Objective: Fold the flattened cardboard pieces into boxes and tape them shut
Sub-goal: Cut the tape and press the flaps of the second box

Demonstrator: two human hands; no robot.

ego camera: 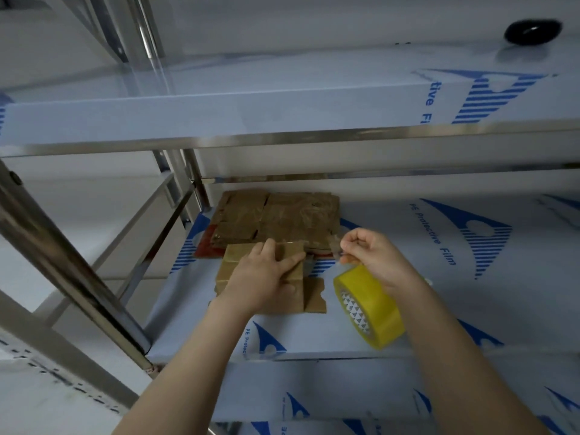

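A small brown cardboard box (293, 277) lies on the lower shelf (439, 302), one notched flap sticking out to its right. My left hand (266, 277) presses flat on top of it, fingers spread. My right hand (373, 255) is just right of the box, fingers pinched on the free end of clear tape. The yellow tape roll (370, 306) hangs below that hand at the wrist. Behind the box sits a stack of flattened cardboard pieces (276, 221), some covered in shiny tape.
A steel upper shelf (282, 120) overhangs the work area close above. A slanted steel post (72, 268) and cross braces stand at the left. A black knob-like object (532, 31) rests on the top surface, far right. Blue-printed protective film covers the shelves.
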